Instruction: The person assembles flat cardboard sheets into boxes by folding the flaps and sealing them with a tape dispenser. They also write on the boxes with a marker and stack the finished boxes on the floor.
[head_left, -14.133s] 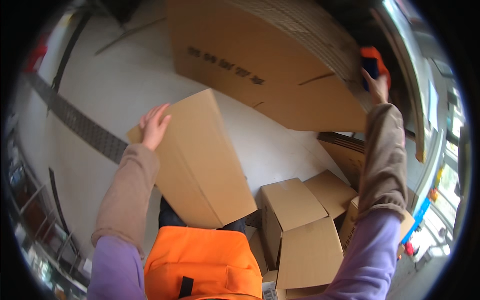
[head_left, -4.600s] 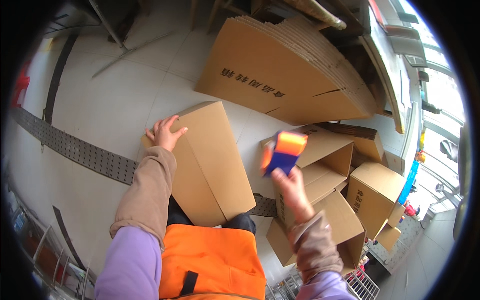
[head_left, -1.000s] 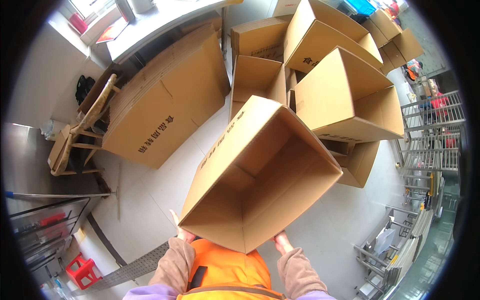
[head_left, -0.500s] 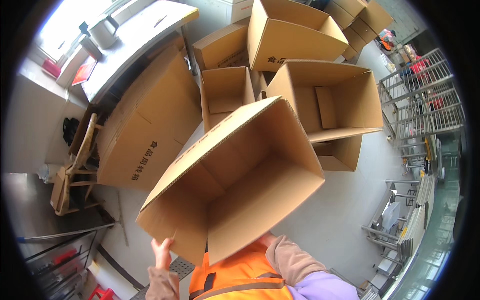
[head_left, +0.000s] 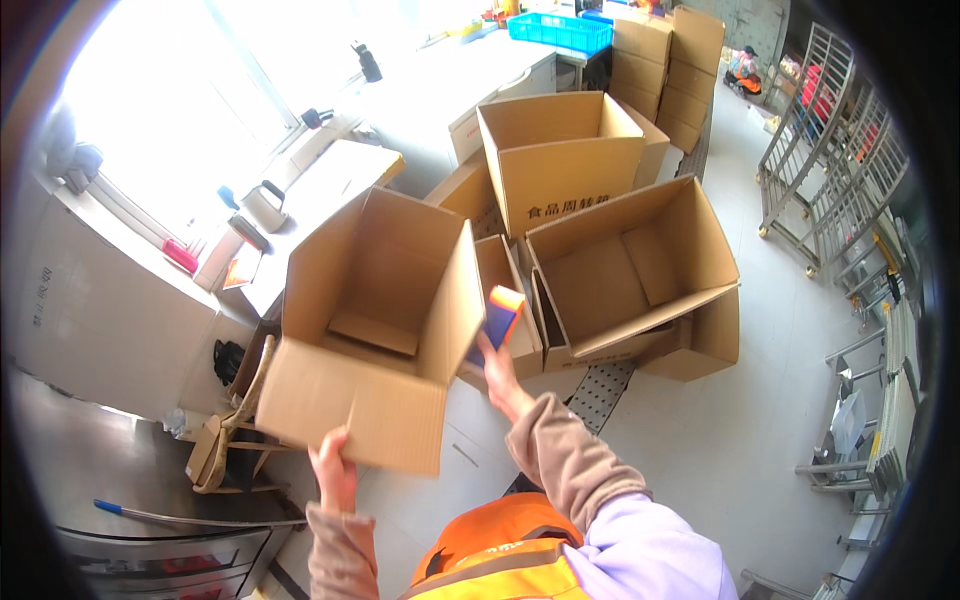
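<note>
A large open cardboard box (head_left: 350, 395) is tilted in front of me, its mouth and inner walls showing. At its near lower edge, my left hand (head_left: 334, 468) grips the cardboard with the fingers closed. My right hand (head_left: 500, 378) is beside the box's right wall, closed on a blue hand tool with an orange end (head_left: 503, 314). Its exact kind cannot be made out, and part of it is hidden by the fingers and the box.
Ahead to the right stand more open boxes, an upright one (head_left: 570, 165) and a tilted one (head_left: 630, 270). Folded cartons (head_left: 690, 75) lean behind. A worktop with a kettle (head_left: 265, 205) runs along the left. Metal racks (head_left: 810, 130) line the right, near a distant person (head_left: 745, 72).
The box has moved left and up and turned. My right hand has come from beneath the box to its right side, now with the blue and orange tool. The view has shifted.
</note>
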